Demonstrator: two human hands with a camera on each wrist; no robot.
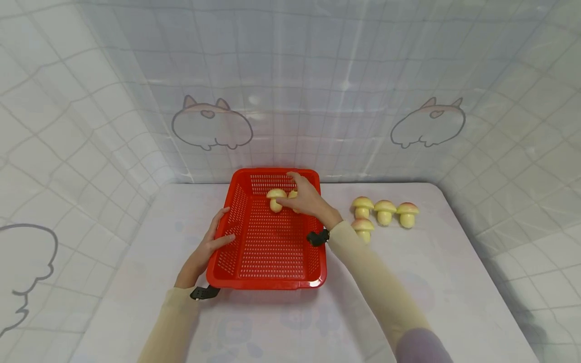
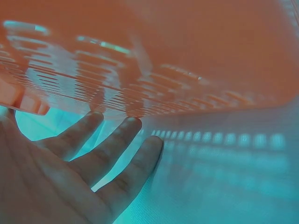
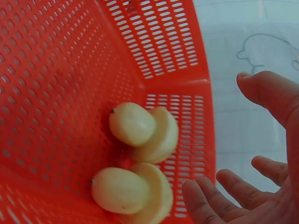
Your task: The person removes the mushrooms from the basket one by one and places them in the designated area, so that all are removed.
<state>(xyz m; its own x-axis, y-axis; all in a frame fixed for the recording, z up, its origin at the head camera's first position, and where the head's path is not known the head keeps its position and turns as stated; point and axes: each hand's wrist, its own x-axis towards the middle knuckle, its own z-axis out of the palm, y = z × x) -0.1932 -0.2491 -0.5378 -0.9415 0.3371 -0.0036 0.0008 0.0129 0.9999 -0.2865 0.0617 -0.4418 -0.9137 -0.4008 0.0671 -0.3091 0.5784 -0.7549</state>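
A red plastic basket (image 1: 268,283) with slotted walls sits in front of me. My left hand (image 1: 210,248) holds its left side, thumb over the rim; in the left wrist view the other fingers (image 2: 117,149) reach along the outer wall. Two yellow toy mushrooms lie at the far end inside: the left mushroom (image 1: 275,199) shows plainly, while the right mushroom (image 1: 294,194) is partly hidden by my right hand (image 1: 305,197). That hand hovers over the basket with fingers spread and nothing in them. The right wrist view shows both mushrooms (image 3: 133,125) beside its fingertips.
Several more mushrooms stand on the white table right of the basket, among them a front mushroom (image 1: 363,230) near my right forearm and a far-right mushroom (image 1: 407,216). A tile-patterned backdrop (image 1: 317,126) rises behind the table's back edge and along both sides.
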